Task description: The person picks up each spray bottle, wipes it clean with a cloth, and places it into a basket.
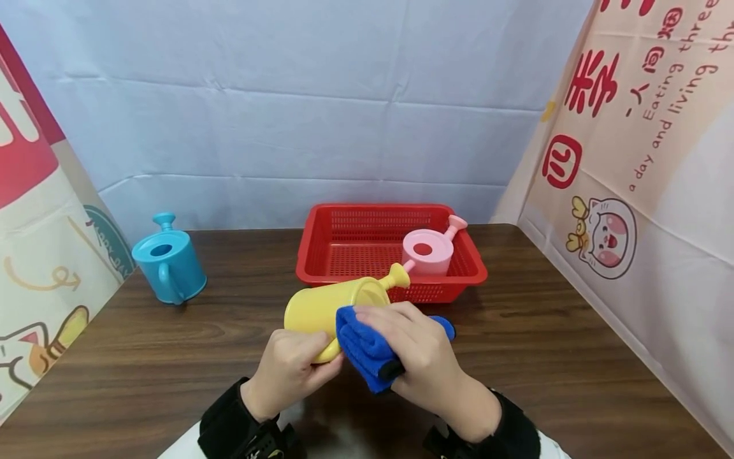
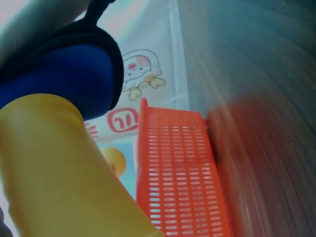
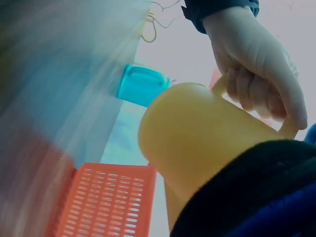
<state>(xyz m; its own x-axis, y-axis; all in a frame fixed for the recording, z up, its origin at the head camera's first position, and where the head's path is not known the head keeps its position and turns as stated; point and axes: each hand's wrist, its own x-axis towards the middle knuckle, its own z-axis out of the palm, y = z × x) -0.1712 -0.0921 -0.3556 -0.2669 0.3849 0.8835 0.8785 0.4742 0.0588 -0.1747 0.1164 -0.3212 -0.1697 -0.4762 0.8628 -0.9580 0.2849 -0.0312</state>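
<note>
- Head view: yellow can [image 1: 318, 309] tilted above the table [image 1: 573, 357]; left hand [image 1: 295, 360] curls round its handle [image 1: 329, 352].
- Right hand [image 1: 418, 347], 4 o'clock, grips the folded cloth [image 1: 364, 350] against it; wiping seems under way.
- Pink can [image 1: 430, 266], 2 o'clock, sits in the basket [image 1: 361, 223]; blue can [image 1: 188, 271], 9 o'clock, stands outside, perhaps left to wipe.
- Basket rim crowds 1 o'clock; bare table opens at 3.

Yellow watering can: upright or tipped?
Tipped: in the head view the yellow can is held nearly sideways, spout to the right, the left hand gripping its handle.
</note>
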